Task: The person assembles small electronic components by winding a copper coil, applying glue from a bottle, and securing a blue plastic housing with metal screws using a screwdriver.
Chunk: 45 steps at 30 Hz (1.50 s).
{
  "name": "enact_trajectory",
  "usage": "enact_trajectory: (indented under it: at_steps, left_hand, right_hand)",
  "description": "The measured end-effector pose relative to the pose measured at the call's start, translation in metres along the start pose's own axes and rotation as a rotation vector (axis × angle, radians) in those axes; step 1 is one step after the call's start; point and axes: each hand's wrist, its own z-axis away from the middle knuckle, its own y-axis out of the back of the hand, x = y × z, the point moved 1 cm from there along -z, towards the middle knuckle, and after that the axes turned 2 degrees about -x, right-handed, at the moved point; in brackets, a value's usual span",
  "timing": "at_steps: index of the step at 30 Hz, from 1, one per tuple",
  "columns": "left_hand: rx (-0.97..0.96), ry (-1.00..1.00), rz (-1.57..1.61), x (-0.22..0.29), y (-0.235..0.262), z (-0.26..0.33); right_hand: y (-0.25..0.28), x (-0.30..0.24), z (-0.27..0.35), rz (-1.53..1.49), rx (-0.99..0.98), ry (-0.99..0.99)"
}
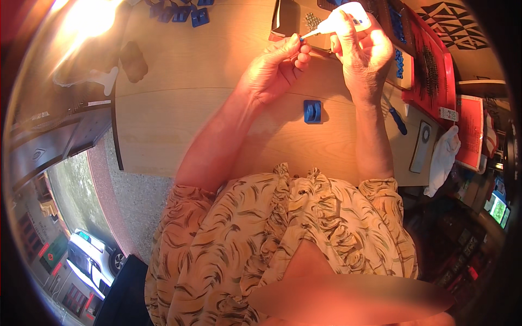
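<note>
My right hand (363, 50) grips a white squeeze bottle (348, 16) with a thin nozzle, tilted so the tip points left. The nozzle tip touches a small blue plastic part (296, 39) pinched between the fingers of my left hand (277, 64). Both hands are raised over the far middle of a wooden table (179, 114). Another small blue plastic block (312, 111) lies flat on the table, below and between my hands.
Several blue blocks (182, 12) lie at the table's far edge. A red tray (435, 65) with small parts stands at the right, near a blue-handled tool (398, 120), a phone (421, 145) and a white cloth (443, 157). An open box (296, 19) sits behind my hands.
</note>
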Motion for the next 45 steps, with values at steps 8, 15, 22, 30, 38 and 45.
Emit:
enact_trajectory:
  at_steps: [8,15,22,30,38,45]
  left_hand:
    - [0.034,-0.009,-0.040,0.001,-0.002,0.002]
    - [0.020,-0.002,-0.031,0.002,-0.003,0.003]
    - [0.021,0.005,-0.018,0.001,-0.001,0.003]
    - [0.032,0.008,-0.035,0.002,-0.007,0.005]
    - [0.029,0.012,-0.048,0.002,-0.007,0.006]
    - [0.028,0.010,-0.058,0.003,-0.009,0.007]
  right_hand:
    - [-0.012,-0.028,0.001,0.088,-0.095,0.237]
    - [0.011,-0.002,0.010,0.748,-0.025,0.520]
    - [0.005,0.001,0.003,0.487,-0.026,0.519]
    - [0.001,-0.013,0.002,-0.064,0.032,-0.036]
    - [-0.005,-0.034,0.002,-0.235,-0.024,-0.225]
    - [-0.003,-0.018,0.002,-0.183,-0.020,-0.038]
